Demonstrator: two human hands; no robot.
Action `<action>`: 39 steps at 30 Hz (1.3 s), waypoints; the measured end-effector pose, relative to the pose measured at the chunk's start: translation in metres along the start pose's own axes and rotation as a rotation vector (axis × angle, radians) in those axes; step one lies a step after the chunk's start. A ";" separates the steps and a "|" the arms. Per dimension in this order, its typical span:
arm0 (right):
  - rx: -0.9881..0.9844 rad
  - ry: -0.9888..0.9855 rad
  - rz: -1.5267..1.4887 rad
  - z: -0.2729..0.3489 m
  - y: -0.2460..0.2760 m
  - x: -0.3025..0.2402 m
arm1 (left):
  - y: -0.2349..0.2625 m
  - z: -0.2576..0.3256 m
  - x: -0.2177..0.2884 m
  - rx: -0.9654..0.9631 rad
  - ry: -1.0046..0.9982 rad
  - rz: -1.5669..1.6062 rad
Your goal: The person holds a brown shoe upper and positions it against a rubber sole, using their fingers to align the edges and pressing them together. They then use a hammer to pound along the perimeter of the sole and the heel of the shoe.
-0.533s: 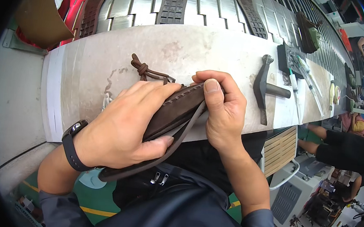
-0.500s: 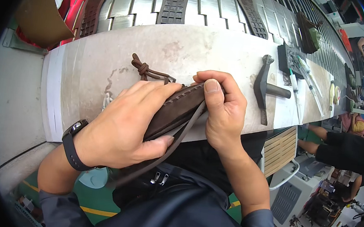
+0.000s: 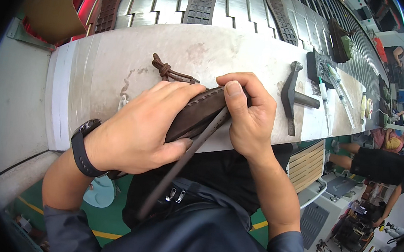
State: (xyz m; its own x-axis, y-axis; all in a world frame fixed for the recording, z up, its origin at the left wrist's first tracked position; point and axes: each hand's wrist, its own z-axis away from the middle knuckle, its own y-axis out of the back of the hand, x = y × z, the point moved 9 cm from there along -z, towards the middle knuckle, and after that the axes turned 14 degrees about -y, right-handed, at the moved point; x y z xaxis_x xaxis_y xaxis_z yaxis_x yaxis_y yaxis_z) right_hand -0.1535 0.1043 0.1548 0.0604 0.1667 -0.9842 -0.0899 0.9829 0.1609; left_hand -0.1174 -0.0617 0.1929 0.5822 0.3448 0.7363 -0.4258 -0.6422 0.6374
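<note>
A dark brown leather shoe (image 3: 190, 120) with stitching along its edge lies between my hands above the table's near edge. My left hand (image 3: 137, 125) is wrapped over its side, the fingers on top and the thumb on the near side. At the shoe's far right end, my right hand (image 3: 251, 113) pinches with thumb and bent forefinger. A narrow brown strip (image 3: 194, 147) runs from beside the right thumb down toward my lap, its lower end blurred. Knotted brown laces (image 3: 165, 69) stick out beyond my left fingers. My palms hide much of the shoe.
On the white table (image 3: 237, 52), a hammer (image 3: 289, 95) lies right of my hands, near syringes (image 3: 325, 103) and a black block (image 3: 318, 66). Shoe soles (image 3: 199, 6) rest on the metal conveyor behind. A slatted wooden seat (image 3: 306, 166) and another person (image 3: 383, 166) are at the right.
The strip's loose end has swung away from the shoe and hangs straighter toward my lap. Both hands keep hold of the shoe, with small shifts. The person at the right has moved.
</note>
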 end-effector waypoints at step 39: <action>0.049 0.117 0.518 -0.039 -0.019 -0.031 | 0.055 0.061 0.031 0.215 0.153 -0.175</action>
State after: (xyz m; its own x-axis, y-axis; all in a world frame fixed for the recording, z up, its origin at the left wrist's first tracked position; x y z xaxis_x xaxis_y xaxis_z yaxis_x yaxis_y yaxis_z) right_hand -0.1923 0.0775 0.1792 -0.0913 0.6242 -0.7759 -0.0314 0.7770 0.6287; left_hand -0.0805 -0.1280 0.2363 0.5160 0.5510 0.6558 -0.1632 -0.6884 0.7067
